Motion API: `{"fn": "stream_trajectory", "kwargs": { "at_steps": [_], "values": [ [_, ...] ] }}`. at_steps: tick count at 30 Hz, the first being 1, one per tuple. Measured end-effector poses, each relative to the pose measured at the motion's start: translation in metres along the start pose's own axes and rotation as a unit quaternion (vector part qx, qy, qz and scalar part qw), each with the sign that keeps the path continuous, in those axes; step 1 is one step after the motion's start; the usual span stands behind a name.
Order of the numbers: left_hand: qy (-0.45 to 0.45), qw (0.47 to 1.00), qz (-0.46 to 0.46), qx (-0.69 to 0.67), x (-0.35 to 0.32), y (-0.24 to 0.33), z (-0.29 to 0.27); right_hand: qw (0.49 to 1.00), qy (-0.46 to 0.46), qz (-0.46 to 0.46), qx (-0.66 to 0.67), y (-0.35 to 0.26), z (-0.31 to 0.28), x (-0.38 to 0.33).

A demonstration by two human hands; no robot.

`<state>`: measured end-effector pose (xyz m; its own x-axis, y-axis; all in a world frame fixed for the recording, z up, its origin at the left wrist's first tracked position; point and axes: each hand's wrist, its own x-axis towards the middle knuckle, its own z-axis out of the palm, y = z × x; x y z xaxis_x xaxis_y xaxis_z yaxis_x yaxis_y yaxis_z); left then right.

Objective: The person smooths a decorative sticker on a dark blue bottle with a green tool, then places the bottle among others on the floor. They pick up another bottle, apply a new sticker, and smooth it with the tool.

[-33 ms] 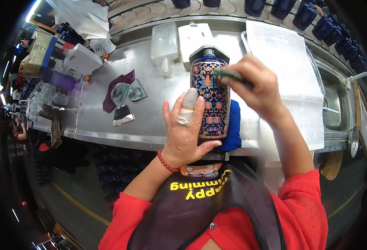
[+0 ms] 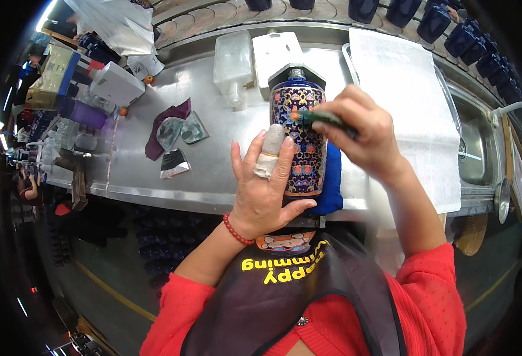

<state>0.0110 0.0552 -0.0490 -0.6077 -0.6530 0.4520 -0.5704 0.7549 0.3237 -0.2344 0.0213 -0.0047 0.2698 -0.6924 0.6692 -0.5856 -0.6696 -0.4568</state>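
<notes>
A dark blue bottle [image 2: 306,160] with a colourful floral pattern lies flat on the metal counter, its neck pointing away from me. My left hand [image 2: 261,184] holds it steady, fingers along its left side and thumb at its base. One of those fingers wears a grey cover bound with pale tape. In my right hand [image 2: 364,127] is a dark green hand tool [image 2: 323,118], gripped in the fingers, its tip against the patterned face. Its exact kind I cannot make out. A blue cloth [image 2: 332,181] is tucked beside and partly under the bottle.
Left of the bottle lie several film scraps [image 2: 175,133]. Behind stand a clear plastic container [image 2: 233,62] and a white box [image 2: 274,50]. White paper [image 2: 400,95] covers the counter to the right, beside a sink [image 2: 477,148]. Dark blue cups [image 2: 433,24] line the far conveyor.
My right hand has shifted slightly down and to the left over the bottle, carrying the green tool with it. The left hand stays almost in place.
</notes>
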Motion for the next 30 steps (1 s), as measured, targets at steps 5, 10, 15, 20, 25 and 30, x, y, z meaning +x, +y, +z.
{"fn": "stream_trajectory", "kwargs": {
  "at_steps": [5,10,15,20,25,30],
  "values": [
    [-0.018,0.996,0.053,0.063,0.008,0.011,-0.004,0.987,0.036,0.137,0.070,0.001,0.005,-0.013],
    [0.054,0.998,0.041,-0.015,-0.013,0.002,0.002,0.990,-0.011,-0.103,-0.093,-0.025,0.002,-0.005],
    [0.051,0.996,-0.043,-0.064,-0.030,-0.008,0.014,0.973,-0.196,-0.001,0.123,-0.040,-0.008,0.016],
    [0.047,0.998,-0.025,-0.012,-0.028,-0.007,0.014,0.994,0.024,-0.025,-0.101,-0.018,0.001,0.015],
    [0.041,0.999,-0.011,0.019,-0.019,0.001,0.009,0.954,0.042,0.226,0.194,-0.016,0.010,-0.049],
    [-0.004,0.996,0.003,0.084,-0.007,0.008,-0.002,0.887,0.073,0.338,0.305,-0.010,0.019,-0.070]
  ]
}}
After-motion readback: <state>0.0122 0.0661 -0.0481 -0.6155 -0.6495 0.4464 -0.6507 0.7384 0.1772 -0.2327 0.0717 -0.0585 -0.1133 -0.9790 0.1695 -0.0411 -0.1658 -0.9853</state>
